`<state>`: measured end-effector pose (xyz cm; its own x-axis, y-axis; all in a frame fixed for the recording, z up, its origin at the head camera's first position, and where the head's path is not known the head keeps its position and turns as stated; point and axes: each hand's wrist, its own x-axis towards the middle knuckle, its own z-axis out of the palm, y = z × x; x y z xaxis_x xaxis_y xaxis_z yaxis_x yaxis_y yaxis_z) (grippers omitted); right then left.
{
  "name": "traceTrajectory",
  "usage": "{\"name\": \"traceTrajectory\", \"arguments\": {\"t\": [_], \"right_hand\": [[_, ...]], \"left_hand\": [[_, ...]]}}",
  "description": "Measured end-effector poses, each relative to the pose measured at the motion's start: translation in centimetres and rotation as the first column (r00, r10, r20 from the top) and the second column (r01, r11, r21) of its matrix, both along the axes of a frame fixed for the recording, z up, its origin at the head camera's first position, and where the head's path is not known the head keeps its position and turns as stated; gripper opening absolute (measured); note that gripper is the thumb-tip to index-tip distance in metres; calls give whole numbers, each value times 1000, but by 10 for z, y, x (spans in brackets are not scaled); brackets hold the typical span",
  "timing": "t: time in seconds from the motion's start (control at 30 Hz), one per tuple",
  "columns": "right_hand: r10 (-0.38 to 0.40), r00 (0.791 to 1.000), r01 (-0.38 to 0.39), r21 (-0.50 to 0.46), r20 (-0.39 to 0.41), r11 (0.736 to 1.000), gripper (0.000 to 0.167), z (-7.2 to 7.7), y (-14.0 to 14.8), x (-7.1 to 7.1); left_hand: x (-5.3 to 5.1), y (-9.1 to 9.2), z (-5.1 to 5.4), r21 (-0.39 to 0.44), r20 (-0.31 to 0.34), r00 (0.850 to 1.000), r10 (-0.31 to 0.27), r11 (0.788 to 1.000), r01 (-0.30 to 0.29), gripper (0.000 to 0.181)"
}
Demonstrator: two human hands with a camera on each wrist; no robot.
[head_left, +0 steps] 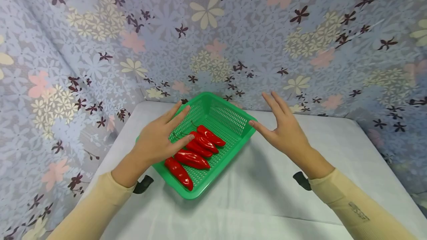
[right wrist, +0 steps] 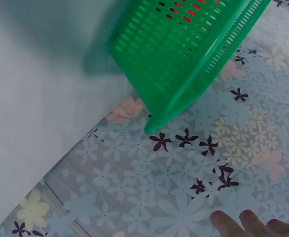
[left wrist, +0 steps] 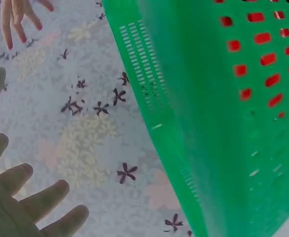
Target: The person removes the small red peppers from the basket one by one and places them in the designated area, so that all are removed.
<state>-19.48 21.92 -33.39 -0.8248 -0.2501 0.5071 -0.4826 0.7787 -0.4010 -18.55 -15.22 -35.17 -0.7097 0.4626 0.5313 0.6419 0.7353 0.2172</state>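
Observation:
A green plastic basket (head_left: 222, 166) with slotted walls sits at an angle on the table. Several glossy red peppers (head_left: 191, 159) lie side by side in it, some with thin stems. My left hand (head_left: 155, 142), its fingers spread, is over the basket's left side and covers part of that rim. Whether it touches the rim cannot be told. To the right of the basket, my right hand (head_left: 288, 132) hovers with fingers extended and holds nothing. In the right wrist view only its fingertips (right wrist: 238, 224) show, apart from the basket (right wrist: 179, 74).
The table wears a white cloth (head_left: 267, 203) with a crease near the front. Flower-patterned fabric (head_left: 207, 43) rises behind the table and along both sides, close to the basket's far corner. Dark pieces (head_left: 143, 184) stick out beside both wrists.

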Motion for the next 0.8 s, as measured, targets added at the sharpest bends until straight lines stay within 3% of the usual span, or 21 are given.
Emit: {"name": "traceTrajectory", "arguments": {"t": [0.2, 0.43, 0.57, 0.7, 0.8], "right_hand": [[21, 999, -19, -45, 39, 999, 87, 1, -8, -5], [81, 990, -65, -134, 112, 989, 90, -2, -14, -9], [90, 984, -62, -176, 156, 982, 91, -3, -17, -12], [104, 981, -71, -199, 163, 977, 91, -4, -21, -15], [102, 980, -67, -200, 171, 978, 90, -4, -25, -17]], "left_hand": [[1, -16, -4, 43, 149, 986, 78, 995, -86, 77], [0, -31, -11, 184, 223, 972, 70, 976, -113, 71], [-2, -40, -17, 297, 233, 972, 43, 948, -113, 65], [-5, -50, -25, 414, 243, 970, 11, 903, -113, 57], [-8, -59, -32, 449, 250, 968, 36, 881, -149, 53]]}}
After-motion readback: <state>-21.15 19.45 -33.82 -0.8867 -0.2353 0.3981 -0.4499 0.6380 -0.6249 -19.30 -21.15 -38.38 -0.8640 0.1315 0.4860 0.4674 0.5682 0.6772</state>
